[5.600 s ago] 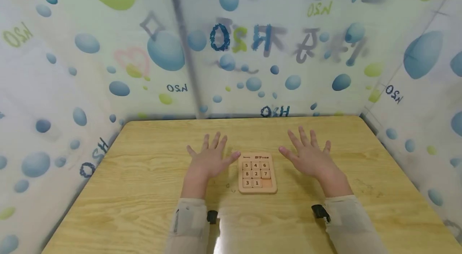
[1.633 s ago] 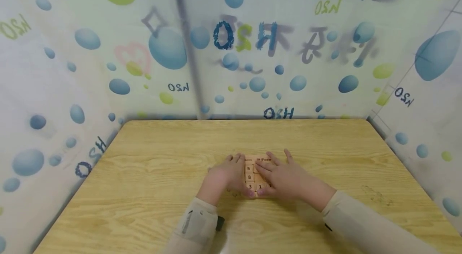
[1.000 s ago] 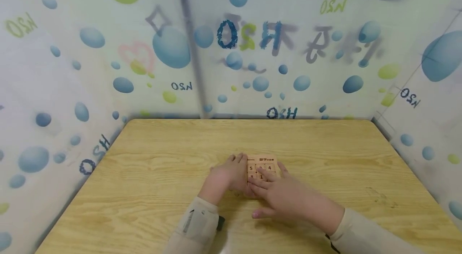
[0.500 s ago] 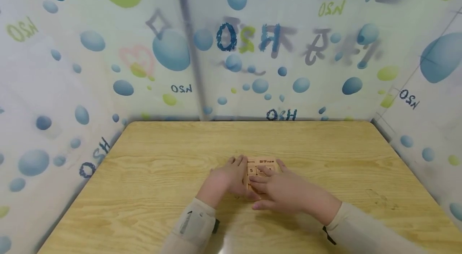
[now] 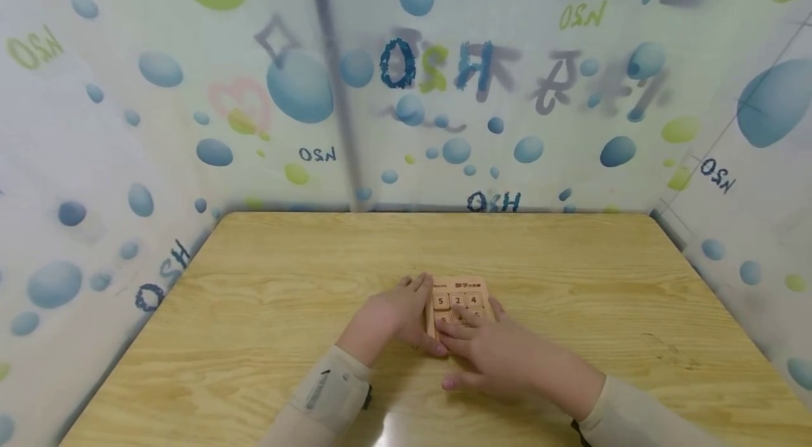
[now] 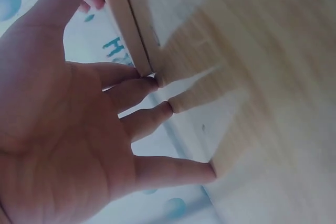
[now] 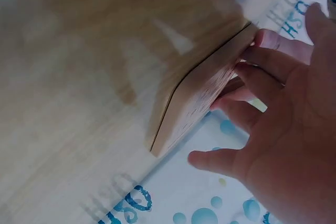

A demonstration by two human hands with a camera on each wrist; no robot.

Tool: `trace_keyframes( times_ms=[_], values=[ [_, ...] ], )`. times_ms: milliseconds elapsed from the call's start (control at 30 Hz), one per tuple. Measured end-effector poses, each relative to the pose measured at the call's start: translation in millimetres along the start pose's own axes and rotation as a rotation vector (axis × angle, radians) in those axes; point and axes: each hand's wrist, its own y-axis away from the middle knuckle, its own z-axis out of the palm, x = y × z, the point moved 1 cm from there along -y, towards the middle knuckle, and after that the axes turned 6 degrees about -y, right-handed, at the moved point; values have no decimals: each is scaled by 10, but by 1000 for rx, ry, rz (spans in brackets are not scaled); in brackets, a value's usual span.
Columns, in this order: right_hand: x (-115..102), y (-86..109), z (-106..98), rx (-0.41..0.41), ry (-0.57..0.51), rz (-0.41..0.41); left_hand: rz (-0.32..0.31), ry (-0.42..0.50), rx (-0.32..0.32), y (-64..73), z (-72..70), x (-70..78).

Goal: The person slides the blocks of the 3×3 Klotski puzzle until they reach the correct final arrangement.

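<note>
The wooden number slide puzzle (image 5: 458,286) lies flat on the table in the head view. Its top row reads 5, 2, 4; fingers cover most of the lower tiles. My left hand (image 5: 400,313) holds the board's left side, thumb at the near left corner and forefinger along the upper left edge. In the left wrist view its other fingers spread with their tips on the table. My right hand (image 5: 501,348) lies over the lower right of the puzzle, fingertips on the tiles and thumb held out. The right wrist view shows the board's side (image 7: 205,72) beside those fingertips.
The light wood table (image 5: 285,256) extends around the puzzle on all sides. Behind it stands a pale wall covering (image 5: 431,172) with blue and green drops, and similar panels rise at left and right.
Both hands have come in from beside the puzzle onto it. The tiles have shifted: the top row went from 5, 4, 6 to 5, 2, 4. Lately the right hand has drawn back slightly.
</note>
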Motion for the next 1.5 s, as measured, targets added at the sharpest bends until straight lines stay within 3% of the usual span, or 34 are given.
trace_keyframes(
  times_ms=[333,600,833,1067,1267,1500],
  values=[
    [-23,49,0,8,-14,74,-6,-17,-4,-8,30,-25],
    [-91,141,-18,-18,-25,75,-17,-11,9,10,27,-5],
    [-47,113,-78,37,41,219,-22,-4,5,-6,26,-1],
    [-88,-40,-57,36,-34,173,-26,-10,0,-12,48,-20],
    [47,-107,-52,88,20,238,-29,12,3,-22,67,-24],
    [47,-30,-104,16,-17,218,-36,16,-2,-34,70,-36]
  ],
)
